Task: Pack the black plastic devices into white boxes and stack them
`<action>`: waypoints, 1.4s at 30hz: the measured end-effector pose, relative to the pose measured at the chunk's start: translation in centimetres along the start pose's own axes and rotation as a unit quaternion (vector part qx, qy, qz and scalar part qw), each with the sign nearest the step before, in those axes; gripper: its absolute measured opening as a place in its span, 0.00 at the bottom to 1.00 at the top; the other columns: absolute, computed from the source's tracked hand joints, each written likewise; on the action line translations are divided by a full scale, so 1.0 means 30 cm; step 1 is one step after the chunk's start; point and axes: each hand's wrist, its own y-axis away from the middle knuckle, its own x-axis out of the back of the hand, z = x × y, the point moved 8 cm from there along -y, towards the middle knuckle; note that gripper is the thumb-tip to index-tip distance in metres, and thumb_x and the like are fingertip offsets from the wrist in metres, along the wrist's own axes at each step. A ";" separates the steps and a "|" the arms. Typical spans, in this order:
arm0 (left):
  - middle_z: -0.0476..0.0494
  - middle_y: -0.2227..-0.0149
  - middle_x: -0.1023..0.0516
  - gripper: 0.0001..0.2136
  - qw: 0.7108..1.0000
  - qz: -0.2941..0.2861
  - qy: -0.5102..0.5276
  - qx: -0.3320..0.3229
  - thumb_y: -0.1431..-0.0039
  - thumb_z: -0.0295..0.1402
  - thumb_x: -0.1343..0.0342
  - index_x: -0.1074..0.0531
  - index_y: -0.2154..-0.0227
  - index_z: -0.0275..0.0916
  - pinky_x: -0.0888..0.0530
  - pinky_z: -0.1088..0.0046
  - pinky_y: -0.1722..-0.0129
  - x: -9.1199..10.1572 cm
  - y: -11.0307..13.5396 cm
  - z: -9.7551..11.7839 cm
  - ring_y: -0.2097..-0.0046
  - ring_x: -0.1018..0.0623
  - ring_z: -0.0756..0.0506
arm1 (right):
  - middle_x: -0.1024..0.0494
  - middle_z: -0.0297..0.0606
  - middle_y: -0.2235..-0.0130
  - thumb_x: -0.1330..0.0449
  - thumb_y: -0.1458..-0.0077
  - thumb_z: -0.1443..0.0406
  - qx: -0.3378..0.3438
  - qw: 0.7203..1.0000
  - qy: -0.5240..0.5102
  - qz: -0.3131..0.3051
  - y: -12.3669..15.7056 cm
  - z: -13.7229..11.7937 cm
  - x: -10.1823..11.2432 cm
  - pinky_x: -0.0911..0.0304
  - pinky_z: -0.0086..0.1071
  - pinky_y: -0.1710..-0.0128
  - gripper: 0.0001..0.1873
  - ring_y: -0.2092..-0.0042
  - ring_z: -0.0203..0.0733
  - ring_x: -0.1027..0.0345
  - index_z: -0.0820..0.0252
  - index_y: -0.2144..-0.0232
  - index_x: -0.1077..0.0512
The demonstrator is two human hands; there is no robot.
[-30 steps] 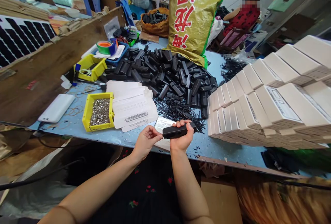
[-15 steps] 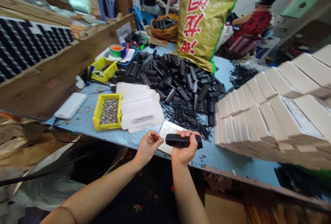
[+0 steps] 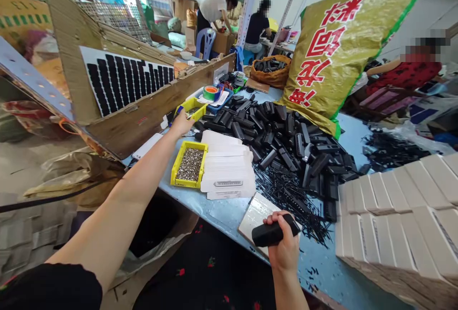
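My right hand (image 3: 284, 245) is wrapped around a black oblong plastic casing (image 3: 266, 234). It holds the piece tilted above a pale flat block (image 3: 258, 210) at the table's near edge. My left hand (image 3: 182, 124) reaches far forward to the rear yellow bin (image 3: 200, 111), beside a blue item at the bin's left end. Its fingertips are mostly hidden, and whether they grip anything does not show. Closer to me stands another yellow bin (image 3: 190, 164), filled with small metal pieces. Flat white cartons (image 3: 227, 167) lie stacked against it.
Many black casings (image 3: 265, 129) are heaped mid-table, with thin black strips (image 3: 286, 200) in front. White boxes (image 3: 390, 233) form a wall at right. A gold sack (image 3: 325, 47) stands behind the heap. A wooden board (image 3: 161, 95) borders the left. Several people are working beyond.
My left hand has gone from beside the casing to the rear yellow bin, forward and left. The right hand still grips the casing, now tilted differently. The camera view has turned left.
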 end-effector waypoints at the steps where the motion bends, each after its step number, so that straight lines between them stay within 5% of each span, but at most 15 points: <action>1: 0.30 0.45 0.31 0.25 0.998 -0.020 -0.060 -0.024 0.45 0.28 0.45 0.39 0.44 0.30 0.32 0.63 0.49 -0.019 0.019 0.009 0.50 0.27 0.39 | 0.34 0.29 0.73 0.36 0.53 0.60 0.004 1.000 0.006 -0.003 0.004 0.000 0.000 0.34 0.32 0.67 0.12 0.72 0.34 0.37 0.58 0.70 0.34; 4: 0.35 0.51 0.26 0.15 0.955 -0.148 -0.233 -0.112 0.46 0.28 0.45 0.30 0.54 0.35 0.31 0.64 0.51 -0.126 0.193 -0.033 0.51 0.26 0.38 | 0.33 0.30 0.73 0.36 0.53 0.60 0.003 1.000 0.027 0.009 0.017 0.010 0.052 0.34 0.32 0.68 0.11 0.72 0.34 0.36 0.59 0.70 0.33; 8: 0.40 0.66 0.23 0.05 0.925 -0.241 -0.264 -0.131 0.54 0.23 0.42 0.27 0.73 0.38 0.29 0.68 0.59 -0.214 0.437 -0.170 0.60 0.23 0.40 | 0.32 0.30 0.73 0.35 0.55 0.61 -0.006 0.998 0.042 0.035 0.016 0.015 0.135 0.34 0.32 0.69 0.12 0.73 0.34 0.36 0.59 0.71 0.33; 12: 0.39 0.67 0.24 0.07 0.921 -0.243 -0.267 -0.144 0.49 0.22 0.49 0.28 0.74 0.38 0.30 0.67 0.60 -0.217 0.482 -0.206 0.60 0.24 0.40 | 0.32 0.29 0.74 0.35 0.54 0.61 0.013 0.999 0.038 0.033 0.005 -0.003 0.132 0.33 0.32 0.68 0.12 0.72 0.34 0.36 0.59 0.70 0.33; 19: 0.38 0.60 0.23 0.10 0.948 -0.167 -0.220 -0.158 0.42 0.28 0.53 0.26 0.67 0.38 0.31 0.64 0.51 -0.120 0.450 -0.134 0.55 0.25 0.41 | 0.32 0.29 0.73 0.36 0.54 0.62 0.009 1.000 0.017 0.022 0.003 0.020 0.117 0.35 0.32 0.67 0.11 0.72 0.33 0.36 0.60 0.70 0.33; 22: 0.42 0.63 0.21 0.10 0.977 -0.186 -0.027 -0.098 0.43 0.38 0.48 0.25 0.66 0.39 0.28 0.66 0.56 -0.178 0.584 -0.069 0.60 0.24 0.43 | 0.33 0.29 0.73 0.37 0.53 0.62 0.023 1.000 -0.007 0.016 -0.002 -0.018 0.095 0.35 0.32 0.67 0.10 0.72 0.33 0.36 0.59 0.70 0.33; 23: 0.43 0.68 0.21 0.11 0.968 -0.228 0.092 -0.043 0.47 0.41 0.44 0.24 0.69 0.39 0.26 0.67 0.59 -0.235 0.659 -0.049 0.65 0.24 0.44 | 0.34 0.29 0.73 0.37 0.53 0.62 0.039 0.999 -0.022 0.008 -0.005 -0.045 0.075 0.35 0.32 0.67 0.10 0.72 0.33 0.37 0.59 0.70 0.34; 26: 0.45 0.73 0.23 0.15 0.850 -0.355 0.364 0.140 0.58 0.45 0.34 0.23 0.72 0.38 0.26 0.70 0.66 -0.440 0.929 0.039 0.70 0.25 0.48 | 0.36 0.28 0.73 0.41 0.51 0.61 0.114 0.991 -0.069 -0.018 -0.014 -0.147 -0.002 0.36 0.32 0.67 0.08 0.72 0.32 0.38 0.57 0.69 0.35; 29: 0.46 0.72 0.24 0.16 0.759 -0.370 0.482 0.234 0.61 0.41 0.30 0.23 0.72 0.37 0.27 0.74 0.65 -0.550 1.099 0.127 0.70 0.25 0.51 | 0.38 0.28 0.72 0.44 0.49 0.61 0.168 0.981 -0.096 -0.008 -0.025 -0.215 -0.045 0.37 0.31 0.67 0.06 0.71 0.32 0.40 0.55 0.69 0.37; 32: 0.48 0.73 0.24 0.14 0.751 -0.358 0.506 0.227 0.62 0.36 0.29 0.24 0.72 0.35 0.28 0.78 0.65 -0.569 1.125 0.179 0.70 0.26 0.53 | 0.39 0.28 0.72 0.44 0.49 0.61 0.157 0.978 -0.136 0.013 -0.042 -0.214 -0.042 0.38 0.29 0.67 0.06 0.71 0.31 0.40 0.55 0.70 0.38; 42: 0.52 0.74 0.26 0.13 0.807 -0.344 0.467 0.109 0.56 0.31 0.33 0.33 0.71 0.36 0.30 0.78 0.67 -0.562 1.093 0.204 0.71 0.27 0.53 | 0.42 0.27 0.73 0.43 0.53 0.61 0.097 0.970 -0.207 0.084 -0.056 -0.148 0.006 0.38 0.27 0.70 0.09 0.73 0.29 0.43 0.56 0.71 0.40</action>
